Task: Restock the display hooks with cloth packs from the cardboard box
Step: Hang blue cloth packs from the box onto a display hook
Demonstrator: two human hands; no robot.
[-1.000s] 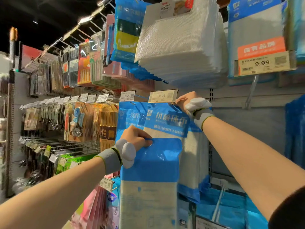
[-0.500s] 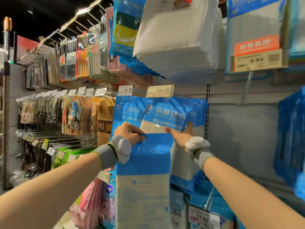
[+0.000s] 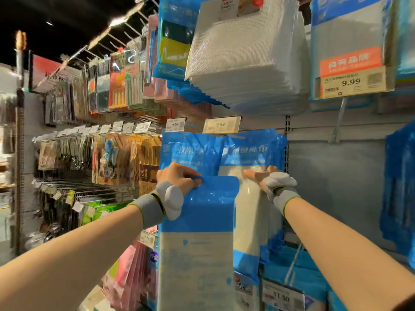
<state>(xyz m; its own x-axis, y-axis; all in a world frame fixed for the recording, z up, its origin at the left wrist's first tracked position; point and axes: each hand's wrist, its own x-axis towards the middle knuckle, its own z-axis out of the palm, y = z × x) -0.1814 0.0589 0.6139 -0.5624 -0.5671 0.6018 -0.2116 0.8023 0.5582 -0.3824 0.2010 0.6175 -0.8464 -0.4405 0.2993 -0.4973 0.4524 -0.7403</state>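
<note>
My left hand (image 3: 179, 178) grips the top edge of a blue-and-cream cloth pack (image 3: 197, 239), held upright in front of the shelf. Behind it, more of the same blue packs (image 3: 253, 151) hang from a display hook (image 3: 235, 133) under a 9.99 price tag (image 3: 221, 125). My right hand (image 3: 262, 176) lies with straight fingers flat against the front hanging pack, just right of the pack I hold. The cardboard box is out of view.
A thick stack of white mesh cloths (image 3: 244, 61) hangs right above the hook. Other blue packs hang at the left (image 3: 190, 153) and far right (image 3: 399, 187). Hooks with kitchen goods (image 3: 107, 158) run off to the left. An 11.90 tag (image 3: 281, 296) sits below.
My right hand came down from the hook by the price tag to the face of the hanging packs. The left hand kept its grip on the pack, which stayed about level.
</note>
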